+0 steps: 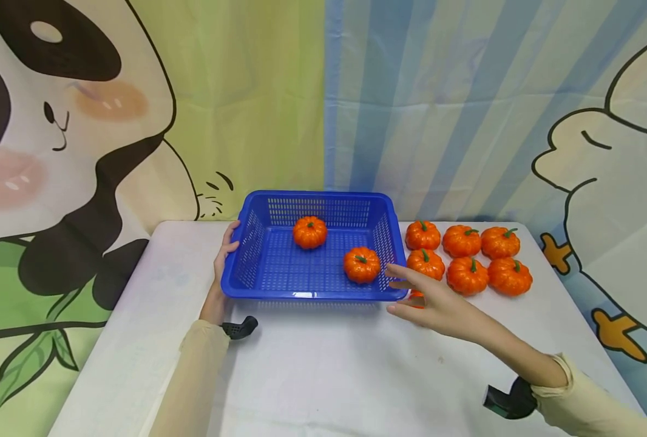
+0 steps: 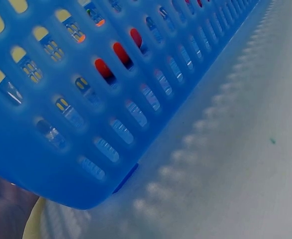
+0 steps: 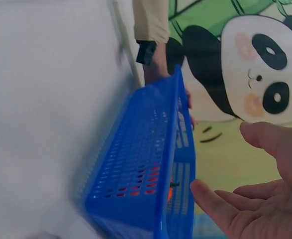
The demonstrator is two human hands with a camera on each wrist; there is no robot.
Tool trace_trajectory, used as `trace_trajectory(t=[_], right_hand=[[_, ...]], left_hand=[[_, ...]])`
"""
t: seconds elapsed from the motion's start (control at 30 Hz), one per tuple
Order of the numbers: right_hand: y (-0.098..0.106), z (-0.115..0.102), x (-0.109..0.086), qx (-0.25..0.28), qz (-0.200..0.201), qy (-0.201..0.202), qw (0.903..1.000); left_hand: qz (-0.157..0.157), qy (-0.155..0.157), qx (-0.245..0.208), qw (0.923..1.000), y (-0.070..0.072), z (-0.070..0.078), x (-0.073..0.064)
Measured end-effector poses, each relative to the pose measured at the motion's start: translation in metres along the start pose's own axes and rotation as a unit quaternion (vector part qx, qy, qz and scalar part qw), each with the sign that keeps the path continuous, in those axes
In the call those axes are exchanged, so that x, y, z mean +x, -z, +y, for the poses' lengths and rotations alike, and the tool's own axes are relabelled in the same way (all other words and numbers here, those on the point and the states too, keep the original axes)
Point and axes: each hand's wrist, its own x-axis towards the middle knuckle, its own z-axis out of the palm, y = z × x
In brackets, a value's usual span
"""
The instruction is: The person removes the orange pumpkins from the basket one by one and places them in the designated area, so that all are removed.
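A blue plastic basket (image 1: 314,295) with slotted walls stands on the white table and has two small orange pumpkins inside, one toward the back (image 1: 309,232) and one at the front right (image 1: 362,264). My left hand (image 1: 222,261) rests against the basket's left side, its fingers lying along the outside of the rim. Over the basket's front right corner is my right hand (image 1: 438,303), fingers spread and holding nothing. The right wrist view shows that hand's fingers (image 3: 213,201) apart beside the rim. Close up in the left wrist view is the slotted basket wall (image 2: 86,134).
Several more orange pumpkins (image 1: 467,275) sit in rows to the right of the basket; one (image 1: 417,297) is mostly hidden behind my right hand. The white tabletop (image 1: 323,364) extends in front. A printed curtain (image 1: 378,91) hangs behind the table.
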Motion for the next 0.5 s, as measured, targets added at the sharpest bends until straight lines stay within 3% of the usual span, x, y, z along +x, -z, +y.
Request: trace_trajectory(t=[0.3, 0.5], right_hand=[[0.002, -0.017, 0.038, -0.014, -0.058, -0.020, 0.9980], [0.002, -0.018, 0.064, -0.040, -0.087, -0.058, 0.9937]], left_hand=[[-0.005, -0.008, 0.003, 1.0000, 0.002, -0.003, 0.002], [-0.010, -0.013, 0.000, 0.9999, 0.006, -0.005, 0.001]])
